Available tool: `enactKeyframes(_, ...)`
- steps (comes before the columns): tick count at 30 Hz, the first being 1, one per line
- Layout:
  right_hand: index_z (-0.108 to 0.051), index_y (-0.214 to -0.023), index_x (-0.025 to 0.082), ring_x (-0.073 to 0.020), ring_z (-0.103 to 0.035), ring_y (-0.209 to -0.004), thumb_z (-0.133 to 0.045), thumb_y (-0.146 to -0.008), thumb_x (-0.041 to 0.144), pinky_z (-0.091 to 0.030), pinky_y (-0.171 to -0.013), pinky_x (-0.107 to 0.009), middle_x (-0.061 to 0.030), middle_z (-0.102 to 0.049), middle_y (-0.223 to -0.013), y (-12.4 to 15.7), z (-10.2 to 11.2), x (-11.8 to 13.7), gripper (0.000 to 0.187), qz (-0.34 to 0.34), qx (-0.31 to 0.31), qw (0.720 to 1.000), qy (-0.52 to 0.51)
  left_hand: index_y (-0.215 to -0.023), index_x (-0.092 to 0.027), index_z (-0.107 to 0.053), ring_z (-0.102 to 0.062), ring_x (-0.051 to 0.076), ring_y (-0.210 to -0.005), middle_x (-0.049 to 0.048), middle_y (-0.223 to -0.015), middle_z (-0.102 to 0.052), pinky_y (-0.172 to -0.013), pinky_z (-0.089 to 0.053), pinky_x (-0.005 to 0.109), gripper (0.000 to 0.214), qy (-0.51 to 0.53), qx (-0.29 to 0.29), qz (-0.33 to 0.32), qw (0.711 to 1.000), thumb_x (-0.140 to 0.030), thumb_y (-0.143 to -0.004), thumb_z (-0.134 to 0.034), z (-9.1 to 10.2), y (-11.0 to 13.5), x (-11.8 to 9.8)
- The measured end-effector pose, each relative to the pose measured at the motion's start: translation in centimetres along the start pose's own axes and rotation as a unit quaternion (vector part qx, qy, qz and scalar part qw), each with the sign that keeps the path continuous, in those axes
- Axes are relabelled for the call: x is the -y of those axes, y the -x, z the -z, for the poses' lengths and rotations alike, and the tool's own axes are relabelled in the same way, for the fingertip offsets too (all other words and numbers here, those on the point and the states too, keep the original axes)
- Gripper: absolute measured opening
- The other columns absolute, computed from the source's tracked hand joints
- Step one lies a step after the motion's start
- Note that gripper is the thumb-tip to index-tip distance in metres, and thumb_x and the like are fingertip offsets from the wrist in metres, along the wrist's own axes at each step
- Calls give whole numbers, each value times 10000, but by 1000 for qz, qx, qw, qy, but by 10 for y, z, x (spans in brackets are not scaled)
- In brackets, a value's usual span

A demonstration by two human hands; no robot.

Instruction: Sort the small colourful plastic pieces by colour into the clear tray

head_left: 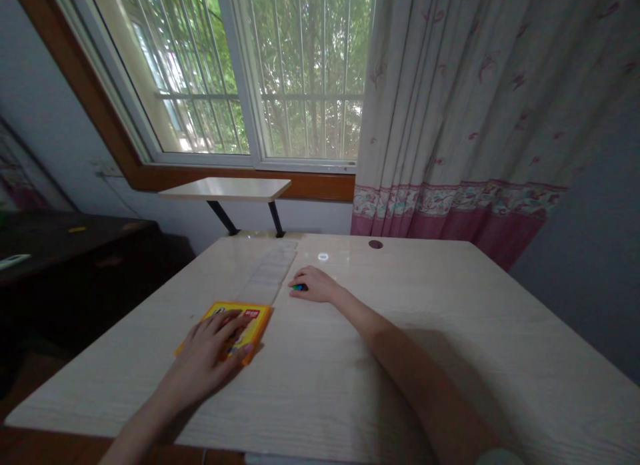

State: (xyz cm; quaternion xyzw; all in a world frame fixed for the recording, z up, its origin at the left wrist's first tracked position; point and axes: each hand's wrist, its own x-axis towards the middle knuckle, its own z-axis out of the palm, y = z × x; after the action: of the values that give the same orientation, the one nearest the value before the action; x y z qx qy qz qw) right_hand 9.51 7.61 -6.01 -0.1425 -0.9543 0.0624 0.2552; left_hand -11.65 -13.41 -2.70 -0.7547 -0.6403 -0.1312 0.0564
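My left hand (pixel 210 341) lies on top of a flat yellow box (pixel 260 329) with orange sides and a red label. Its fingers are spread over the lid, and the thumb reaches the right edge; the hand covers most of the printing. Farther forward and to the right, my right hand (pixel 313 285) is closed near the table surface. Between its thumb and fingers show small blue and green pieces (pixel 299 287), too small to name exactly. A pale, translucent sheet-like strip (pixel 265 271) lies on the table just left of that hand, behind the box.
Both hands are over a light wooden table (pixel 425 285) with a round dark cable hole (pixel 375 244) near its back edge. A raised shelf (pixel 230 188) on black legs stands at the back left. Beyond are a barred window and a curtain (pixel 450 151); a dark desk (pixel 75 265) is at left.
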Motion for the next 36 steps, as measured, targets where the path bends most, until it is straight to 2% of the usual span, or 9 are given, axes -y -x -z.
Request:
enactKeyframes(8,-675,-937,168,-164,-562,-910,-546,-816,394,-389,-843,-272,-78,-650,-936,-1,-1,1,287,-9,1,1000,-10,-1207,-282,-500,-460,271,-1103,69,-1206,-511,-915,-355,432,457,6,-3,3,1000,-492,-804,-449,-1,-4,-1)
enactKeyframes(14,-656,-974,161,-180,-579,-939,-548,-803,421,-391,-875,-293,-80,-660,-955,0,1,4,330,-24,6,999,-36,-1211,-276,-496,-459,259,-1104,70,-1198,-518,-935,-337,425,455,20,17,11,1000,-493,-817,-423,8,-6,-8)
enactKeyframes(18,-634,-1021,159,-180,-563,-1012,-567,-785,420,-393,-907,-295,-86,-649,-1032,3,7,5,358,-76,-38,990,-112,-1158,-261,-537,-479,259,-1072,75,-1165,-542,-917,-340,434,456,19,39,20,999,-525,-802,-429,15,-13,-11)
enactKeyframes(21,-622,-1047,182,-178,-515,-1104,-524,-811,429,-376,-947,-314,-91,-585,-1166,11,20,4,355,-144,-93,967,-187,-1082,-234,-583,-490,268,-1051,86,-1148,-554,-908,-340,441,455,15,37,8,999,-548,-784,-442,20,-25,-22)
enactKeyframes(24,-614,-1046,191,-167,-515,-1105,-464,-846,428,-374,-958,-327,-85,-563,-1194,30,44,6,344,-178,-131,943,-250,-1086,-228,-571,-496,256,-1037,85,-1139,-554,-902,-350,429,427,34,38,-38,998,-518,-807,-428,26,-44,-50)
enactKeyframes(26,-614,-1036,180,-165,-522,-1091,-439,-863,415,-376,-958,-334,-87,-585,-1152,53,65,9,340,-177,-130,940,-262,-1106,-235,-554,-489,246,-1049,74,-1139,-553,-914,-352,415,387,60,47,-86,993,-469,-821,-434,26,-58,-76)
enactKeyframes(28,-589,-1081,189,-166,-524,-1083,-407,-882,401,-379,-953,-347,-77,-593,-1135,85,88,13,343,-173,-87,952,-238,-1113,-225,-546,-489,235,-1050,73,-1124,-557,-922,-358,394,366,87,50,-131,986,-428,-824,-449,20,-73,-105)
enactKeyframes(32,-486,-1232,196,-178,-420,-1193,-381,-884,436,-310,-1014,-348,-84,-503,-1265,156,129,20,436,-200,26,976,-86,-1106,-197,-546,-515,227,-1014,91,-1087,-566,-901,-392,356,377,122,76,-193,971,-427,-821,-459,-7,-103,-159)
enactKeyframes(36,-295,-1370,183,-200,-245,-1309,-313,-877,511,-180,-1081,-374,-81,-299,-1421,212,148,20,593,-292,125,947,47,-1203,-172,-467,-451,251,-1131,125,-1218,-505,-948,-361,388,442,101,69,-192,974,-435,-858,-381,-39,-127,-197)
